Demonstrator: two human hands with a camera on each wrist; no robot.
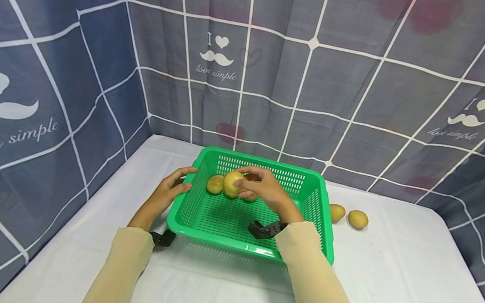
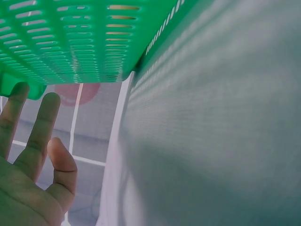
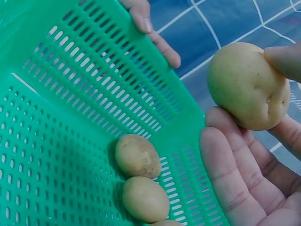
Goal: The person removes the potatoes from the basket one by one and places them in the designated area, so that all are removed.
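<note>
Right now my right hand [image 1: 265, 188] has a fingertip grip on a potato [image 1: 233, 183], held above the green basket [image 1: 209, 227] toward its far left corner. Two potatoes [image 3: 137, 156] lie below, about seven o'clock from it. My left hand [image 1: 167, 193], fingers straight, steadies the basket's nine o'clock rim. A shallow pinch — it could slip, strike those two and bounce out onto the tabletop [image 1: 394, 286].

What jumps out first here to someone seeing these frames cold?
The bright green basket in the middle of the white table, with the right hand pinching a yellow potato above it. The left hand rests on the basket's left rim, and two more potatoes lie on the table to its right.
</note>
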